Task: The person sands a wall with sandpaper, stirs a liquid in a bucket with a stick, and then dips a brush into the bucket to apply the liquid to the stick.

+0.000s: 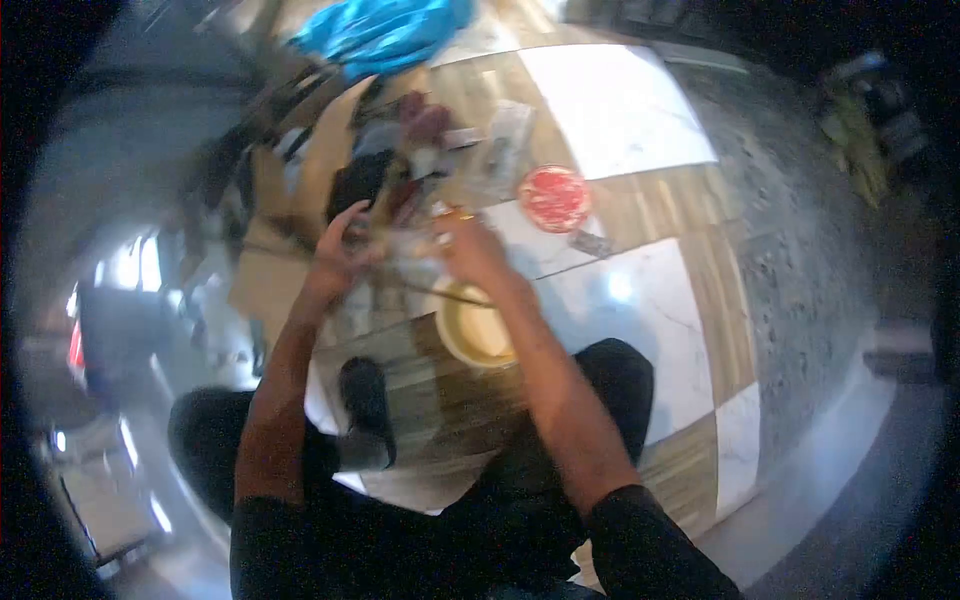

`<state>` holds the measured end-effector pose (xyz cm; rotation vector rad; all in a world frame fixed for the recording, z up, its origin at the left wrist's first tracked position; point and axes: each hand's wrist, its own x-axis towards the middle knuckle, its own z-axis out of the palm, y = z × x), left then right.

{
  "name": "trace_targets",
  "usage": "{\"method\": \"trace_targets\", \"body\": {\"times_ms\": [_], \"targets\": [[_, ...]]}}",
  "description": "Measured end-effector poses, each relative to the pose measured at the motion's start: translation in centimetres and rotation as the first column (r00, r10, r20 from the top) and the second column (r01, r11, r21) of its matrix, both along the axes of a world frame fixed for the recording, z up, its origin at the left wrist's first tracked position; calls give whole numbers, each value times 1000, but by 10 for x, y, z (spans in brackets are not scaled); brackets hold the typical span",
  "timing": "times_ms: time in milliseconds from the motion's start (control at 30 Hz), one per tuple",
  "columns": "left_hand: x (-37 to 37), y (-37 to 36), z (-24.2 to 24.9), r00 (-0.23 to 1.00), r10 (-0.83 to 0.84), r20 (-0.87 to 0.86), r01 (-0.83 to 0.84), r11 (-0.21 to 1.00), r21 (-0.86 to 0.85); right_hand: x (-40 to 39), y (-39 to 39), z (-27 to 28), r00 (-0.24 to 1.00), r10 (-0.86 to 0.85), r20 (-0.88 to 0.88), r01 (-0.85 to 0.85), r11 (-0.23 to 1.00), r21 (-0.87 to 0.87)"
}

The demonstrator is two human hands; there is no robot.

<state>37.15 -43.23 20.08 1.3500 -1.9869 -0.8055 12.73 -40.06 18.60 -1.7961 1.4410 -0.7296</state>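
Observation:
Both hands are stretched forward over the tiled floor, a short gap apart. My left hand (345,245) has its fingers curved beside a black item in an open cardboard box (325,150); what it holds, if anything, is blurred. My right hand (468,245) is closed around something small and orange-brown that I cannot make out. Below the right hand and partly behind the forearm sits a yellowish round bowl (475,335). A red and white round item (555,199) lies on the floor to the right of my right hand.
A blue plastic bag (385,35) lies at the top. Dark red cloth (425,120) and a clear plastic packet (503,145) are beyond the hands. A small grey packet (590,243) lies by the red item. A dark shoe (367,410) is below the left hand.

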Motion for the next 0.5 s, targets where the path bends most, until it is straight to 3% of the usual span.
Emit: {"method": "trace_targets", "body": {"times_ms": [67,100,167,233,267,333,400,467,500], "targets": [[-9,8,-13,941,-289,175,321,925,-202,7,6,-8,995,-3,-96,-18,977,-212],[9,0,-30,846,-417,332,478,869,-125,6,4,-8,997,29,-67,-40,985,-169],[1,2,-22,892,-410,191,400,912,92,0,1,-9,997,76,-3,-76,992,-104],[-9,3,4,874,-392,288,321,909,265,-3,2,-11,998,64,19,-62,994,-93],[-17,2,18,864,-413,287,348,903,252,-1,3,-12,998,59,5,-58,991,-117],[-29,9,36,790,-367,492,240,922,303,-7,-2,-8,999,44,-5,-45,988,-145],[17,-15,-39,800,-353,485,338,933,121,-8,-3,-6,997,66,43,-67,998,22],[3,-11,-17,648,-270,712,203,962,180,-12,-16,-49,999,-3,43,8,994,-113],[-1,-10,-6,574,-241,783,142,971,194,-19,-22,-45,986,-58,-157,58,998,-4]]}}
